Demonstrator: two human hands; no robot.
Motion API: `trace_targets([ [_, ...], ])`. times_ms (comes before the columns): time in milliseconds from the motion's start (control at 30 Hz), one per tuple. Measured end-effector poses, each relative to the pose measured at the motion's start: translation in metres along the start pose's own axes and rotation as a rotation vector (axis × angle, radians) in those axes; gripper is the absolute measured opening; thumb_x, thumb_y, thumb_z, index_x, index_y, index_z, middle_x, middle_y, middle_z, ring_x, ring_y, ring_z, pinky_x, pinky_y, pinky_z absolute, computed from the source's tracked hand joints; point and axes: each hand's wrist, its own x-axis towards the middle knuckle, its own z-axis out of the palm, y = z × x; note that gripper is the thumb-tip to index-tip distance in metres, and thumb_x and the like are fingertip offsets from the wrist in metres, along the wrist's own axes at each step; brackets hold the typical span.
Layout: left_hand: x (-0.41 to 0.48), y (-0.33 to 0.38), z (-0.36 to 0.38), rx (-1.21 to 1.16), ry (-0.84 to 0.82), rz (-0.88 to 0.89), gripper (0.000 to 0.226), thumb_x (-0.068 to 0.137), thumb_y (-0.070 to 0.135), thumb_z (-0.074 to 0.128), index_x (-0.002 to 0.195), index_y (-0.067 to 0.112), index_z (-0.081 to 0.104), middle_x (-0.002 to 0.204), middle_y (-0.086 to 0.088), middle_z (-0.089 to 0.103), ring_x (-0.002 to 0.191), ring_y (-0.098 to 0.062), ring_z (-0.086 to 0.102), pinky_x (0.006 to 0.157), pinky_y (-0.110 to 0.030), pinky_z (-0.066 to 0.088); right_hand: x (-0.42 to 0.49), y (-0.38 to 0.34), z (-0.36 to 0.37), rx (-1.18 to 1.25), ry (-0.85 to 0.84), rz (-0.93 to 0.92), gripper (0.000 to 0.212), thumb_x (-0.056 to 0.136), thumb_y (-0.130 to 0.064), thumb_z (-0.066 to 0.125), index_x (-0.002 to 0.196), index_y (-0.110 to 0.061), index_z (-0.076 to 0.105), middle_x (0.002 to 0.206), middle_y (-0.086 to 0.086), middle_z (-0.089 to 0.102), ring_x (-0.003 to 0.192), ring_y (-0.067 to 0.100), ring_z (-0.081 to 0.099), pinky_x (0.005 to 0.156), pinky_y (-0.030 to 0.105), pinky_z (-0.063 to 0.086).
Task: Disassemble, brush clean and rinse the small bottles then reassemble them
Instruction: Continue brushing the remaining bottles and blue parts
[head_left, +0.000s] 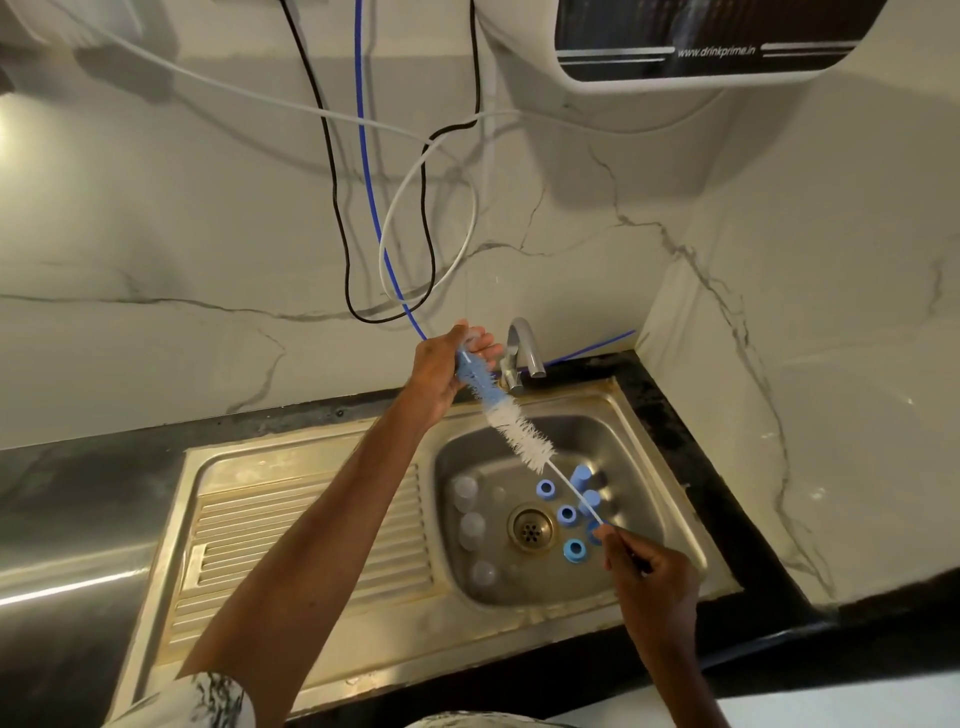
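Above the far edge of the basin, near the middle of the frame, my left grip (441, 369) is clenched around a small clear plastic bottle (471, 336), which I can only half make out between thumb and fingers. A long bottle brush (519, 434) with blue and white bristles on a thin white wire handle runs slantwise from that bottle down toward the lower right. Its blue bristles sit at the bottle's mouth and its white bristles are out in the open over the basin. At the lower right my right grip (652, 571) pinches the far end of the wire handle between fingertips and thumb.

Below both grips lies the stainless steel sink (311, 519), its ribbed drainboard to the left and its basin to the right. Along the basin's left side three more clear bottles (471, 530) stand in a row, apart from each other. Right of the round brass-coloured drain (530, 527) blue plastic caps (574, 550) are scattered. I count six, one partly hidden behind my right fingertips. A curved chrome tap (524, 348) stands at the basin's back edge, just right of my left grip.

Around the sink runs the black stone desk (62, 493). Behind it rises a white marble-patterned wall (208, 234), with black, blue and white cables (426, 208) looping down it. At the upper right hangs a white and black water purifier (701, 47) printed with "www.drinkprime.in".
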Motion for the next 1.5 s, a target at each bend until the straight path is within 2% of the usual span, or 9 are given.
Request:
trace_targets([
  [400, 0.005, 0.006, -0.006, -0.028, 0.038, -0.034, 0.026, 0.106, 0.026, 0.052, 0.112, 0.006, 0.067, 0.115, -0.012, 0.074, 0.104, -0.029, 0.074, 0.091, -0.043, 0.058, 0.015, 0.005, 0.003, -0.011, -0.171, -0.032, 0.034, 0.093, -0.025, 0.070, 0.060, -0.016, 0.068, 0.052, 0.008, 0.061, 0.047, 0.029, 0.058, 0.052, 0.050, 0.051],
  [667, 0.011, -0.002, -0.007, 0.150, 0.041, 0.027, 0.025, 0.105, 0.029, 0.055, 0.103, 0.009, 0.070, 0.106, -0.009, 0.074, 0.109, -0.028, 0.069, 0.094, -0.042, 0.056, 0.023, -0.006, 0.002, 0.083, -0.224, 0.067, 0.030, 0.097, -0.024, 0.065, 0.069, -0.020, 0.075, 0.050, 0.009, 0.058, 0.042, 0.011, 0.047, 0.044, 0.022, 0.038],
  [933, 0.006, -0.010, -0.007, -0.279, -0.099, -0.100, 0.026, 0.107, 0.026, 0.047, 0.102, 0.004, 0.061, 0.115, -0.020, 0.072, 0.103, -0.035, 0.073, 0.086, -0.049, 0.061, 0.026, -0.036, -0.005, 0.521, -0.689, 0.641, 0.033, 0.100, -0.034, 0.058, 0.081, -0.009, 0.068, 0.057, 0.002, 0.042, 0.046, 0.011, 0.025, 0.043, 0.024, 0.016],
  [1000, 0.008, -0.013, -0.008, -0.283, -0.029, -0.059, 0.022, 0.107, 0.024, 0.049, 0.103, 0.005, 0.060, 0.101, -0.014, 0.074, 0.092, -0.031, 0.074, 0.079, -0.046, 0.063, 0.027, -0.032, 0.000, 0.453, -0.635, 0.556, 0.035, 0.093, -0.042, 0.064, 0.083, -0.009, 0.070, 0.060, 0.004, 0.053, 0.047, 0.011, 0.037, 0.044, 0.021, 0.026],
  [1100, 0.017, -0.009, -0.009, -0.177, 0.144, 0.017, 0.017, 0.105, 0.020, 0.053, 0.096, 0.008, 0.061, 0.086, -0.009, 0.069, 0.080, -0.025, 0.071, 0.076, -0.042, 0.061, 0.032, -0.015, 0.000, 0.012, -0.333, 0.086, 0.029, 0.081, -0.051, 0.076, 0.096, -0.026, 0.073, 0.078, -0.007, 0.073, 0.068, 0.006, 0.067, 0.060, 0.017, 0.051],
  [1233, 0.028, -0.002, -0.009, -0.147, 0.271, -0.011, 0.022, 0.109, 0.024, 0.045, 0.107, 0.008, 0.059, 0.104, -0.008, 0.067, 0.088, -0.025, 0.070, 0.087, -0.042, 0.058, 0.036, -0.007, -0.001, -0.246, -0.030, -0.235, 0.010, 0.091, -0.031, 0.075, 0.099, -0.025, 0.076, 0.082, -0.016, 0.074, 0.072, -0.003, 0.069, 0.061, 0.022, 0.058],
  [1333, 0.033, -0.002, -0.008, -0.124, 0.218, -0.040, 0.024, 0.108, 0.026, 0.043, 0.117, 0.008, 0.057, 0.114, -0.007, 0.065, 0.097, -0.026, 0.069, 0.091, -0.045, 0.055, 0.032, -0.011, 0.008, -0.273, -0.068, -0.313, 0.022, 0.100, -0.031, 0.062, 0.083, -0.023, 0.073, 0.060, -0.011, 0.064, 0.051, 0.005, 0.061, 0.049, 0.032, 0.053],
  [1400, 0.034, -0.001, -0.009, -0.173, 0.136, -0.078, 0.022, 0.107, 0.026, 0.044, 0.101, 0.011, 0.059, 0.106, -0.008, 0.066, 0.101, -0.029, 0.065, 0.091, -0.045, 0.052, 0.029, -0.019, 0.012, -0.096, -0.235, -0.159, 0.029, 0.101, -0.030, 0.060, 0.076, -0.020, 0.072, 0.057, -0.011, 0.062, 0.050, 0.007, 0.058, 0.048, 0.025, 0.049],
  [1500, 0.034, -0.002, -0.019, -0.189, 0.021, -0.088, 0.024, 0.107, 0.029, 0.043, 0.095, 0.014, 0.057, 0.104, -0.009, 0.067, 0.097, -0.028, 0.070, 0.083, -0.042, 0.055, 0.033, -0.035, 0.002, 0.617, -0.655, 0.540, 0.035, 0.103, -0.028, 0.055, 0.071, -0.016, 0.063, 0.053, -0.008, 0.037, 0.045, 0.008, 0.030, 0.039, 0.019, 0.024],
])
